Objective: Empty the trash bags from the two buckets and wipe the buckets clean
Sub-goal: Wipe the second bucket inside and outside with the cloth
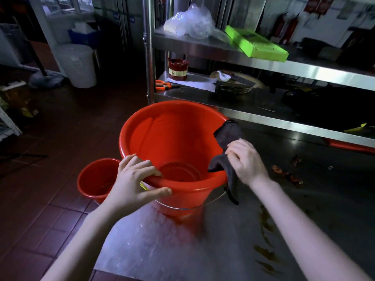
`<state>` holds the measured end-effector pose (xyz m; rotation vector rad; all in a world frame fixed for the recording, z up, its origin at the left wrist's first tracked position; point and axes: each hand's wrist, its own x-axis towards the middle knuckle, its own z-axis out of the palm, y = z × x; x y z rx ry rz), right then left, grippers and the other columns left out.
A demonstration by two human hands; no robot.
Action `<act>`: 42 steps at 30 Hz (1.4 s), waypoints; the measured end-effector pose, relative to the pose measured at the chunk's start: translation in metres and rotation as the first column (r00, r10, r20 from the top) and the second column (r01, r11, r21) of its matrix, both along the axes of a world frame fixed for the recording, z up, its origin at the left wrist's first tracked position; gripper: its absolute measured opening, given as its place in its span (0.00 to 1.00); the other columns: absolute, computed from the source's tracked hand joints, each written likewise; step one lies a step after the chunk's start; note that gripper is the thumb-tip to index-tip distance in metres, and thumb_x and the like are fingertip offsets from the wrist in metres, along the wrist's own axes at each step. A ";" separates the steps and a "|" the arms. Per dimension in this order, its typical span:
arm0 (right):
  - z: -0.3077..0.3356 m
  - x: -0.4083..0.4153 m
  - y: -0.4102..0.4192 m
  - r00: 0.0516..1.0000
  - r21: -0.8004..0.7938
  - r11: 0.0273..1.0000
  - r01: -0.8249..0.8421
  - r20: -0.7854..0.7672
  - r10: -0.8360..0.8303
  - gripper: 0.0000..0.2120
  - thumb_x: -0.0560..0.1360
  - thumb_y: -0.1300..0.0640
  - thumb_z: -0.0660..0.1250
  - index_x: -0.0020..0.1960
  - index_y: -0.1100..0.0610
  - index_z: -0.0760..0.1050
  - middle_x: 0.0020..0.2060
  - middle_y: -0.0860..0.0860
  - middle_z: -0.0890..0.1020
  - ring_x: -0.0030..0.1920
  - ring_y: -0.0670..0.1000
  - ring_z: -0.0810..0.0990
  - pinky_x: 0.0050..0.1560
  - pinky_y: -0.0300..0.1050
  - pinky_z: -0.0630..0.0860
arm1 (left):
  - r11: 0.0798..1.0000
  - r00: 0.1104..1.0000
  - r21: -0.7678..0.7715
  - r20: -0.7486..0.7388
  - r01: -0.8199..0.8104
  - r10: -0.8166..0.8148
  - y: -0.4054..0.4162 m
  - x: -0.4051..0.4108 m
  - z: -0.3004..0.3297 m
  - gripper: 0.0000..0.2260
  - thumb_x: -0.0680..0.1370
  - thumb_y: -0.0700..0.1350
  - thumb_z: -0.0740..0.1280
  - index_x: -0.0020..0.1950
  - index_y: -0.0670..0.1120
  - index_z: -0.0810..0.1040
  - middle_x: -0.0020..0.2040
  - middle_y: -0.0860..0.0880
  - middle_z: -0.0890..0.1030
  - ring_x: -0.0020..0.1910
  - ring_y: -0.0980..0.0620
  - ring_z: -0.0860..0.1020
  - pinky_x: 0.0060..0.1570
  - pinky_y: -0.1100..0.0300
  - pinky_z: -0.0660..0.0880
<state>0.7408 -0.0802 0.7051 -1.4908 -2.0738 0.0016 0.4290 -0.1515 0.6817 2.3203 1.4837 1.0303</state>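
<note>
Rim wiping underway: left hand (135, 175) gripped the large red bucket (172, 138) at the steel table's (154, 246) left edge; right hand (246, 161) clutched the dark cloth (228, 136). Firm bracing advised.

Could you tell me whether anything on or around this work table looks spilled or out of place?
Yes. Brownish scraps and smears lie on the steel table to the right of the large red bucket, which itself looks empty and unlined. Nothing looks damaged.
</note>
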 end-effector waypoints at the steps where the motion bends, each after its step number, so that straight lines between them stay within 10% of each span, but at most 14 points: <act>1: -0.005 -0.012 -0.009 0.998 0.047 0.997 0.059 -0.038 -0.058 0.15 0.73 0.56 0.56 0.31 0.59 0.74 0.31 0.54 0.77 0.38 0.59 0.77 0.57 0.47 0.68 | 1.000 1.000 -0.007 -0.007 0.014 -0.014 0.003 -0.004 0.001 0.18 0.67 0.73 0.64 0.41 0.61 0.76 0.36 0.61 0.72 0.46 0.60 0.70 0.69 0.51 0.57; 7: -0.024 -0.113 -0.096 0.984 0.217 0.964 0.155 0.048 -0.169 0.19 0.80 0.45 0.55 0.35 0.52 0.73 0.32 0.50 0.75 0.38 0.56 0.73 0.51 0.54 0.70 | 0.999 0.995 -0.013 -0.082 0.053 -0.054 0.004 -0.012 0.002 0.20 0.66 0.75 0.64 0.41 0.60 0.79 0.37 0.61 0.73 0.44 0.57 0.70 0.63 0.55 0.59; 12: -0.013 -0.070 -0.064 0.980 0.275 0.957 -0.089 0.194 0.035 0.14 0.75 0.51 0.59 0.32 0.53 0.70 0.29 0.52 0.73 0.34 0.58 0.73 0.40 0.52 0.68 | 0.995 0.992 -0.038 -0.087 0.092 -0.095 0.001 -0.030 0.002 0.20 0.67 0.74 0.66 0.41 0.59 0.78 0.37 0.60 0.74 0.44 0.58 0.70 0.60 0.57 0.60; 17: 0.002 0.006 -0.006 0.990 0.012 0.995 -0.097 0.104 0.095 0.16 0.76 0.51 0.55 0.35 0.57 0.73 0.34 0.52 0.77 0.39 0.56 0.75 0.54 0.53 0.71 | 0.968 0.959 -0.146 -0.167 0.204 -0.228 0.032 -0.056 0.022 0.25 0.65 0.76 0.63 0.47 0.59 0.82 0.43 0.60 0.78 0.51 0.62 0.72 0.71 0.56 0.56; 23: -0.013 -0.073 -0.054 0.981 0.179 0.964 0.195 -0.013 -0.196 0.18 0.79 0.49 0.56 0.33 0.52 0.73 0.32 0.51 0.76 0.40 0.57 0.75 0.58 0.56 0.70 | 0.986 0.972 -0.094 -0.175 0.141 -0.155 0.000 -0.025 0.030 0.16 0.71 0.63 0.66 0.54 0.60 0.80 0.47 0.60 0.78 0.53 0.55 0.75 0.68 0.40 0.61; 27: -0.022 -0.112 -0.094 0.985 0.213 0.971 0.110 0.107 -0.135 0.21 0.79 0.39 0.55 0.37 0.51 0.76 0.34 0.49 0.76 0.41 0.55 0.74 0.55 0.56 0.70 | 0.997 0.981 0.063 -0.190 0.046 -0.033 -0.025 0.018 0.010 0.14 0.72 0.66 0.65 0.42 0.56 0.76 0.34 0.61 0.72 0.39 0.58 0.71 0.63 0.49 0.64; 33: -0.007 -0.019 -0.019 0.980 0.131 0.982 -0.136 0.163 0.114 0.16 0.76 0.51 0.58 0.35 0.56 0.76 0.35 0.52 0.78 0.41 0.58 0.78 0.54 0.51 0.70 | 0.994 0.984 0.072 -0.161 0.083 -0.071 -0.013 0.007 0.007 0.22 0.71 0.71 0.61 0.48 0.55 0.81 0.38 0.65 0.73 0.39 0.60 0.68 0.59 0.52 0.64; 36: -0.001 -0.010 0.000 0.996 0.021 0.999 -0.050 0.075 0.048 0.16 0.74 0.51 0.56 0.36 0.57 0.78 0.38 0.52 0.81 0.48 0.58 0.80 0.64 0.44 0.62 | 0.988 0.984 0.145 -0.179 0.049 -0.022 -0.011 0.008 0.001 0.20 0.71 0.69 0.63 0.46 0.55 0.82 0.38 0.62 0.77 0.40 0.59 0.68 0.57 0.53 0.64; 42: -0.023 -0.103 -0.086 0.981 0.182 0.967 0.177 0.051 -0.189 0.21 0.80 0.43 0.54 0.35 0.51 0.75 0.34 0.48 0.77 0.42 0.54 0.75 0.63 0.61 0.67 | 0.984 0.978 0.168 -0.210 0.052 -0.016 -0.009 0.006 -0.003 0.16 0.72 0.66 0.63 0.46 0.57 0.80 0.37 0.62 0.76 0.39 0.58 0.68 0.51 0.55 0.63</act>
